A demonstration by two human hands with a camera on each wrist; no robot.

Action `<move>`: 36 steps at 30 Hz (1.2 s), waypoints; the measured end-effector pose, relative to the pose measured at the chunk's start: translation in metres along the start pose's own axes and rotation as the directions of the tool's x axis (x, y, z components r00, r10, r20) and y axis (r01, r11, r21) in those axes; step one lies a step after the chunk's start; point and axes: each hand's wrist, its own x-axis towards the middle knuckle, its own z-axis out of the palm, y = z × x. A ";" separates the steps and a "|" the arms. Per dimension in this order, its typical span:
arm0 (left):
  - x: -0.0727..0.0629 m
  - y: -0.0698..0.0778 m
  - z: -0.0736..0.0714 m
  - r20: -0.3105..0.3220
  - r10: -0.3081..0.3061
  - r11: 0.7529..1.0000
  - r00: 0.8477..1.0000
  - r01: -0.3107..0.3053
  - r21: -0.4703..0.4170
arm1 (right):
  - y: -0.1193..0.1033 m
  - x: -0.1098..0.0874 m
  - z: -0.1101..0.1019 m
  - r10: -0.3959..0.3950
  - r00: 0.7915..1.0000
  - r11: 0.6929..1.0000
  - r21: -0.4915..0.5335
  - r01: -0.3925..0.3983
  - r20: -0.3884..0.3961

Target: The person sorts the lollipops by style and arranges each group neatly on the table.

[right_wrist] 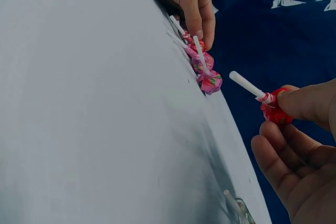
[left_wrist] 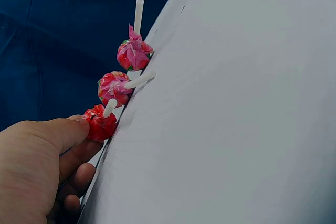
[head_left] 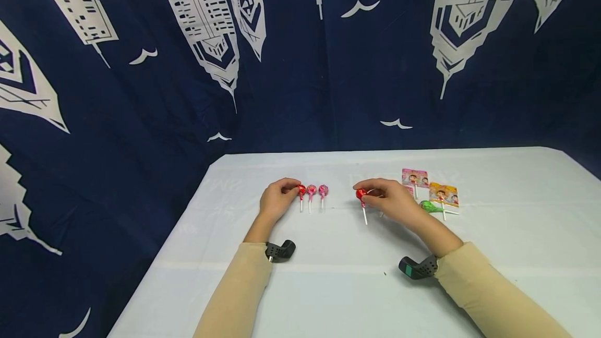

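My left hand [head_left: 277, 200] pinches the wrapped head of a red lollipop [left_wrist: 101, 123] between thumb and fingers, at the left end of a short row. Beside it lie two pink lollipops [head_left: 311, 190], their white sticks pointing towards me. To the right, my right hand [head_left: 387, 198] holds another red lollipop [right_wrist: 275, 107] by its head, thumb on one side and fingers on the other. Its white stick [right_wrist: 247, 84] points down and towards me in the head view. A gap separates this lollipop from the row.
Right of my right hand lie a green lollipop [head_left: 430, 206], a pink packet [head_left: 415, 177] and a yellow-orange packet [head_left: 444, 193], with more sticks partly hidden behind the hand. The white table [head_left: 328, 296] ends at a dark blue patterned curtain [head_left: 291, 108].
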 end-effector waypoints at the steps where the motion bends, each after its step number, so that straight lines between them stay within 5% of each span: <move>1: 0.000 0.000 0.000 0.000 0.000 1.000 1.000 0.000 0.000 | 0.000 0.001 0.001 0.004 1.000 1.000 0.000 -0.004 -0.001; 9: -0.001 0.000 -0.001 0.002 -0.013 1.000 1.000 0.013 0.005 | -0.003 0.013 0.011 0.068 0.998 0.997 0.022 -0.068 0.000; 23: 0.000 -0.001 0.000 0.000 -0.001 1.000 1.000 0.001 -0.013 | 0.000 0.031 0.037 0.060 0.998 0.993 0.100 -0.058 -0.022; 36: 0.000 -0.001 0.000 0.003 -0.007 1.000 1.000 0.007 -0.009 | 0.004 0.044 0.052 0.099 0.993 0.995 0.013 -0.099 -0.064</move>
